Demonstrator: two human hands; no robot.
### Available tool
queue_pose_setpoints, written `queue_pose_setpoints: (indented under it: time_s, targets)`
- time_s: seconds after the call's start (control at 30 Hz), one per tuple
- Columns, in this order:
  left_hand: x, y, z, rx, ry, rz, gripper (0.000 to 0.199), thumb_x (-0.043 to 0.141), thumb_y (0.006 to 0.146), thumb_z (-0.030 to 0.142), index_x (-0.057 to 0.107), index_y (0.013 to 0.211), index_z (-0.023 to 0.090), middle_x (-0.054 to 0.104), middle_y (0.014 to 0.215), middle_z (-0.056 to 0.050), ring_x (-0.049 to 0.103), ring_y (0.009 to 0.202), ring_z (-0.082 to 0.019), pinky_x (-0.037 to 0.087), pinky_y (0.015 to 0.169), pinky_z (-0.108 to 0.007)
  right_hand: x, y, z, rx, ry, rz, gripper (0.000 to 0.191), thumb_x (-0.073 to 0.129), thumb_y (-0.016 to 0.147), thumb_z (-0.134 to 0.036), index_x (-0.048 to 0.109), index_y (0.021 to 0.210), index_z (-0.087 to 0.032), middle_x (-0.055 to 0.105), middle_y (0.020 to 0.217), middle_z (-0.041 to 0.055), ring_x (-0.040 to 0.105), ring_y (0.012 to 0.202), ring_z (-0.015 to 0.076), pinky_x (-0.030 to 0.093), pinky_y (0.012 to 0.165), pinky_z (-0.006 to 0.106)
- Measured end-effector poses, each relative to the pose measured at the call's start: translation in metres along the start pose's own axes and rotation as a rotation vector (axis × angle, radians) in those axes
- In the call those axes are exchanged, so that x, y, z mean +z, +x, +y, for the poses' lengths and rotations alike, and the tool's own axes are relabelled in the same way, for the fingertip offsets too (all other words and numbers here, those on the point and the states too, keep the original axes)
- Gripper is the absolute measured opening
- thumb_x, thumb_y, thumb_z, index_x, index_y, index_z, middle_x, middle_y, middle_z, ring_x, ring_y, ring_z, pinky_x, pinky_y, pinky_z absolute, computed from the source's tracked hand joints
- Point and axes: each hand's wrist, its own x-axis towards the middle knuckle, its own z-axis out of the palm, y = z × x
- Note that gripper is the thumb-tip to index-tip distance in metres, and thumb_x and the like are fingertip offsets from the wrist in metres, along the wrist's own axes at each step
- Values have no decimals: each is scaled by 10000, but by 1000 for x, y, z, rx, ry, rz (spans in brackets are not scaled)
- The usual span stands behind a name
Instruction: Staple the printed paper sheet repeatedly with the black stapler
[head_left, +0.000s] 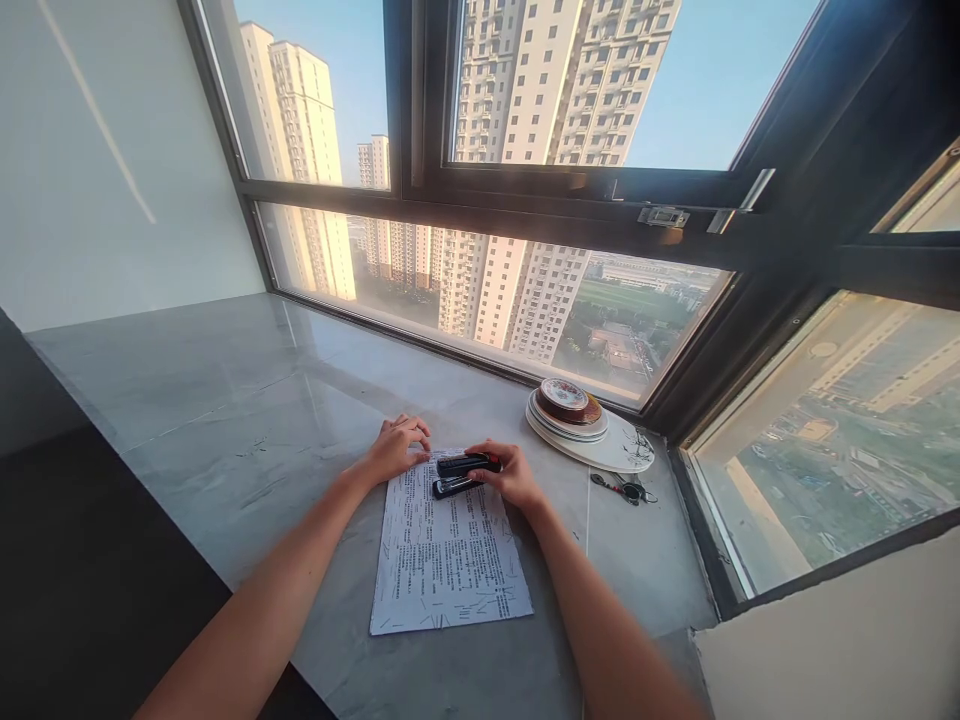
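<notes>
A printed stack of paper (450, 560) lies on the grey stone sill, with small staple-like marks scattered over it. My right hand (511, 474) is closed around the rear of a black stapler (459, 476), which sits above the upper part of the paper with its jaws apart, pointing left. At the top left corner of the paper is my left hand (397, 447), its fingers bent and closed on that edge. The exact grip of the left fingertips is partly hidden.
Stacked plates (566, 415) stand on the sill at the right, by the window. In front of them lies a dark round object with a beaded cord (630, 490). Dark specks (255, 447) lie on the sill (187, 400) at left. The window frame (487, 228) bounds the back.
</notes>
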Motion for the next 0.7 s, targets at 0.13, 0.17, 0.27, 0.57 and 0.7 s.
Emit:
queue_pose_setpoints:
  time_s: [0.13,0.17,0.27,0.57,0.7]
  targets:
    - [2,0,-2,1,-27,2,67,713,816,305,727,792,244,672,1134,-50,562,1104,-276,373,981,-452,-4,2,8,49,78,273,395,739,778,-460,736,1064,-188,733,1002,87,660,928,255,519,830,365]
    - [2,0,-2,2,-35,1,65,706,816,295,724,789,239,672,1134,-57,562,1110,-278,376,985,-453,-5,2,10,60,67,337,401,727,782,-457,731,1074,-182,732,1009,92,659,934,259,519,837,374]
    - [2,0,-2,-3,-52,-11,72,668,827,261,710,783,222,672,1129,-75,566,1107,-282,381,986,-461,-7,4,16,110,-12,518,413,686,784,-447,728,1079,-160,729,970,93,653,899,255,513,820,377]
    - [-6,-1,2,7,-100,-21,143,490,918,281,604,873,209,684,1069,-65,573,1025,-236,380,991,-418,-12,5,36,251,-152,756,426,618,764,-416,734,1072,-145,725,980,119,643,883,272,499,783,371]
    - [-8,0,5,16,-165,4,138,463,917,271,583,895,208,672,907,-34,594,906,-200,399,987,-382,-11,4,37,247,-170,654,423,572,767,-385,737,1083,-156,728,920,95,636,827,266,488,736,355]
